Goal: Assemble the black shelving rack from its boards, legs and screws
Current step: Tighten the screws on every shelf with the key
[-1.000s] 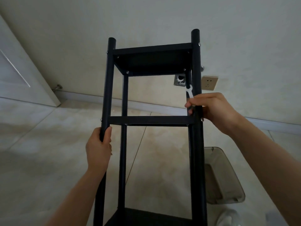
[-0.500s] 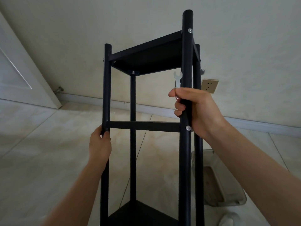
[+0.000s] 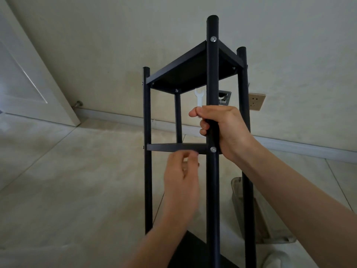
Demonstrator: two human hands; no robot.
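The black shelving rack stands upright on the floor, one corner turned toward me. Its near leg (image 3: pixel 212 74) carries silver screws at the top board (image 3: pixel 193 74) and at the middle board (image 3: pixel 173 147). My right hand (image 3: pixel 226 130) grips that near leg just above the middle screw (image 3: pixel 213 149), with a white flat wrench (image 3: pixel 199 96) pinched against the leg and sticking up from the fingers. My left hand (image 3: pixel 181 182) hovers in front of the middle board, blurred, its fingers loosely curled and holding nothing. The bottom board (image 3: pixel 193 250) shows at the lower edge.
A white door (image 3: pixel 29 74) with a floor stopper (image 3: pixel 78 104) is at the left. On the wall behind the rack are a gold socket (image 3: pixel 257 101) and a metal wall plate (image 3: pixel 224 97). A clear plastic bin (image 3: pixel 270 219) sits on the tiled floor right of the rack.
The rack has turned so a corner leg faces me. My left hand has let go of the left leg and moved right, toward the middle board. My right hand keeps its grip.
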